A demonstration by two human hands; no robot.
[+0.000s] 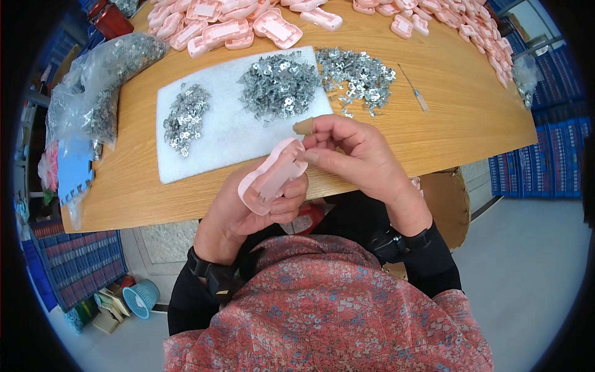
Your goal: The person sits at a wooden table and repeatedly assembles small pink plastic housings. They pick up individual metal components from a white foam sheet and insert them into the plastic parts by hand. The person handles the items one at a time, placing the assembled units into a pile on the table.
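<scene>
My left hand [235,204] is wrapped round a pale pink plastic shell [273,178], tilted with its hollow side up and small slots showing inside. At the shell's far right end, my right hand [353,149] has its thumb and fingers bent together in a pinch; whatever they hold is too small or hidden to name. A tan finger cot [303,127] covers the right index fingertip. Just beyond the hands lies a white foam sheet [217,142] bearing a large heap of small metal clips [280,85] and a smaller heap of clips [186,119].
More metal clips [358,77] lie on the wooden table [458,124], beside a thin screwdriver [414,90]. Pink shells [223,31] are piled at the far edge, with another pile of shells [458,18] at far right. A clear bag of clips [105,87] rests at left.
</scene>
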